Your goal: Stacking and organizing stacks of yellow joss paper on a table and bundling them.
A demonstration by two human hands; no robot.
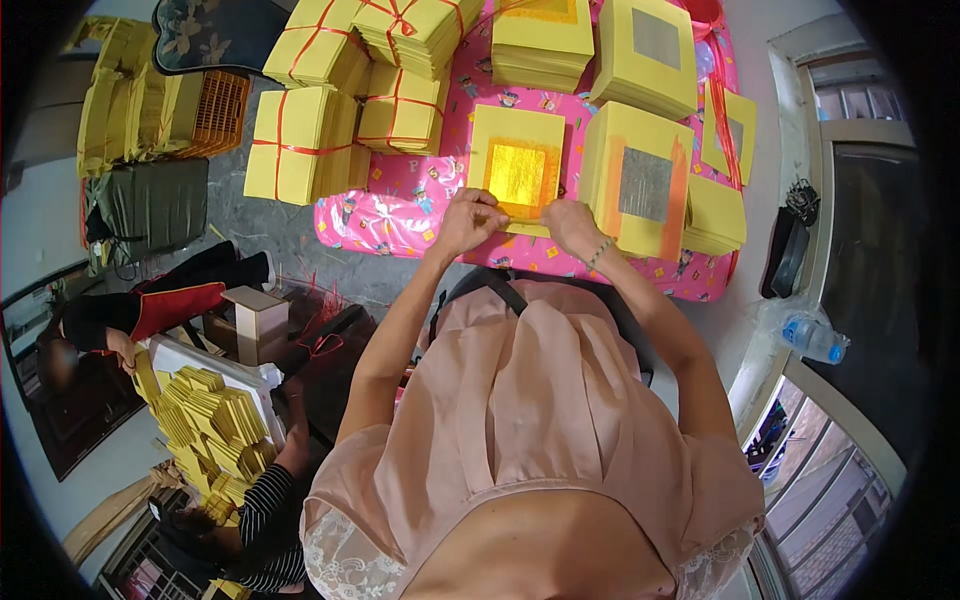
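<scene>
A yellow paper sheet (512, 124) with a gold foil square in an orange painted border lies in front of me on the table. Its near edge is folded up in a narrow strip. My left hand (468, 222) pinches the left end of this edge, fingers curled. At the right end my right hand (575, 228), with a bracelet at the wrist, is closed on the same edge. Just right of the sheet stands a thick stack of yellow paper (612, 180), its top sheet bearing a silver square with orange stripes beside it.
A pink patterned cloth (400, 225) covers the table. Bundles of yellow paper tied with red string (300, 145) stand at the left, more stacks (540, 45) at the back. Red strings (722, 130) hang at the right. Left, co-workers sit around a white table (255, 385) with folded yellow paper (215, 425).
</scene>
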